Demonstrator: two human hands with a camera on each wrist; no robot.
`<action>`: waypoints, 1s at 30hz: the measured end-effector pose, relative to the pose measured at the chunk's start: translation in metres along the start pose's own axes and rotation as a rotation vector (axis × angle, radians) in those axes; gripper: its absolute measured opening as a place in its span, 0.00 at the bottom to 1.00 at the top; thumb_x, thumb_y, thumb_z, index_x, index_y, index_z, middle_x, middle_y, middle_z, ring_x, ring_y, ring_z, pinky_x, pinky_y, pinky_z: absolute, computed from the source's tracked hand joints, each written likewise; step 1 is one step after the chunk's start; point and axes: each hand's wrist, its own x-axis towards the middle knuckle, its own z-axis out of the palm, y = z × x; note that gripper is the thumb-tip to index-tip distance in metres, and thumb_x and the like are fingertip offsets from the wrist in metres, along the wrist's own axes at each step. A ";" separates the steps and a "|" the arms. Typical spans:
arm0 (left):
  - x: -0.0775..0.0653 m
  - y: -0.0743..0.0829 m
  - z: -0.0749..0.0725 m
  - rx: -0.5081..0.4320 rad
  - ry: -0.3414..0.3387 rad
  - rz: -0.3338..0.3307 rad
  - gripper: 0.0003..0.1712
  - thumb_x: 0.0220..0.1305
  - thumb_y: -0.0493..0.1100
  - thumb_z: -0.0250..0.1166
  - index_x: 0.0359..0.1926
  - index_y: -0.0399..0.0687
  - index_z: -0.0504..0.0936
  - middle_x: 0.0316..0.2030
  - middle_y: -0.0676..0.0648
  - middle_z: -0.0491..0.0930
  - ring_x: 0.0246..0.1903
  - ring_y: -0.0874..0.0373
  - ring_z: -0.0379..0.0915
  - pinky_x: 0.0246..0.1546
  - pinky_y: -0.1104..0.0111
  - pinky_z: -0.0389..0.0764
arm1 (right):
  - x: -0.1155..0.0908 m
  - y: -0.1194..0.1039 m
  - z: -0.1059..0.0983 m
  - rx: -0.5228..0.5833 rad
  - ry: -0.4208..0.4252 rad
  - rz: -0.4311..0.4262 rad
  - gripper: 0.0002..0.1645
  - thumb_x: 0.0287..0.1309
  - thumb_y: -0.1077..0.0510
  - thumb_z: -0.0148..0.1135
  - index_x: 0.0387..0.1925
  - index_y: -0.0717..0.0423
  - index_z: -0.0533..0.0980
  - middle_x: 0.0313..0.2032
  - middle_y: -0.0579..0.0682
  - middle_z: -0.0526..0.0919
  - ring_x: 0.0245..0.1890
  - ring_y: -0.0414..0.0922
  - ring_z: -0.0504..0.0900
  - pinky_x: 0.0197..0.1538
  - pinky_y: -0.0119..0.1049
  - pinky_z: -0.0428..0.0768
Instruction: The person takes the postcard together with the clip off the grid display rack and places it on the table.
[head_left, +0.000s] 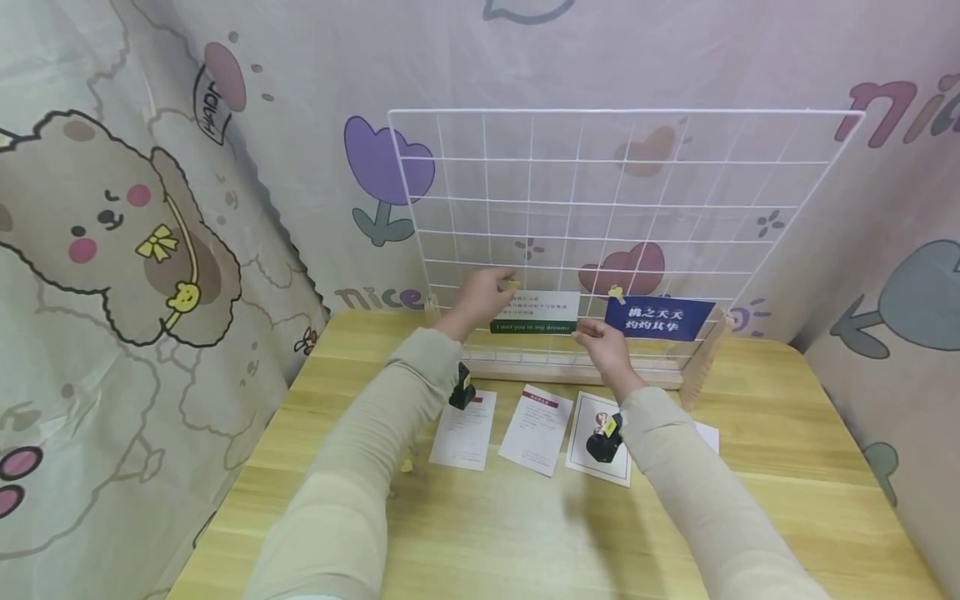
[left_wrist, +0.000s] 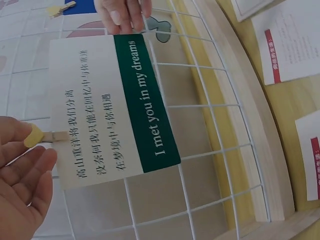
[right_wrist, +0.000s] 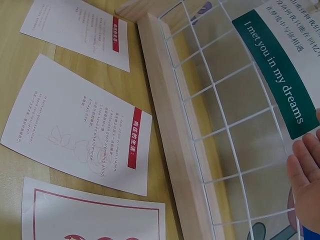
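Observation:
A white-and-green card [head_left: 534,315] printed "I met you in my dreams" lies against the white wire grid [head_left: 570,208]. With thumb and fingertips my left hand [left_wrist: 25,170] pinches the yellow end of a small wooden clothespin [left_wrist: 47,136], whose jaws overlap the card's top left edge. My right hand [head_left: 603,343] pinches the card at its lower right corner; in the right wrist view its fingers [right_wrist: 305,157] show right at the green strip. To the right, a blue card [head_left: 663,319] hangs on the grid from another yellow-topped clothespin [head_left: 617,293].
The grid stands in a wooden base [head_left: 600,372] on a wooden table [head_left: 480,533]. In front lie several paper cards, including a red-titled one [head_left: 536,425] and a bordered one [head_left: 581,450]. Black wrist-worn cameras partly cover them. More small yellow clips [head_left: 407,465] lie beside the left sleeve.

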 end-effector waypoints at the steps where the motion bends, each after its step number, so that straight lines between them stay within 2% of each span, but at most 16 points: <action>1: 0.000 0.000 0.001 0.025 0.004 0.010 0.24 0.59 0.40 0.54 0.57 0.45 0.65 0.53 0.48 0.68 0.34 0.60 0.71 0.22 0.74 0.73 | 0.000 0.001 0.000 -0.002 0.001 0.000 0.25 0.56 0.61 0.52 0.55 0.64 0.63 0.53 0.60 0.68 0.54 0.52 0.65 0.55 0.43 0.62; 5: 0.000 -0.002 0.003 0.083 0.022 0.043 0.23 0.59 0.40 0.54 0.56 0.43 0.66 0.53 0.47 0.68 0.36 0.60 0.71 0.27 0.76 0.74 | 0.001 0.003 0.002 -0.012 0.012 -0.005 0.24 0.56 0.61 0.52 0.55 0.64 0.64 0.53 0.60 0.68 0.53 0.52 0.65 0.55 0.43 0.62; 13: 0.000 -0.005 0.006 0.084 0.085 0.072 0.17 0.59 0.41 0.55 0.49 0.43 0.72 0.43 0.48 0.75 0.38 0.60 0.71 0.37 0.75 0.72 | 0.002 0.006 0.008 -0.023 0.074 -0.023 0.22 0.55 0.61 0.53 0.51 0.65 0.67 0.50 0.60 0.70 0.51 0.52 0.67 0.52 0.42 0.65; 24: 0.006 -0.007 0.008 0.033 0.125 0.060 0.14 0.59 0.42 0.54 0.45 0.42 0.76 0.39 0.49 0.77 0.36 0.61 0.72 0.36 0.73 0.73 | 0.007 0.006 0.010 -0.009 0.138 -0.039 0.18 0.53 0.62 0.56 0.45 0.66 0.71 0.45 0.60 0.73 0.46 0.51 0.69 0.48 0.41 0.68; 30: 0.007 -0.008 0.008 0.005 0.147 0.029 0.11 0.59 0.42 0.55 0.41 0.45 0.78 0.35 0.51 0.78 0.31 0.62 0.71 0.31 0.73 0.72 | 0.007 0.004 0.012 0.019 0.164 -0.066 0.12 0.51 0.65 0.56 0.38 0.71 0.72 0.37 0.60 0.74 0.34 0.46 0.73 0.40 0.35 0.73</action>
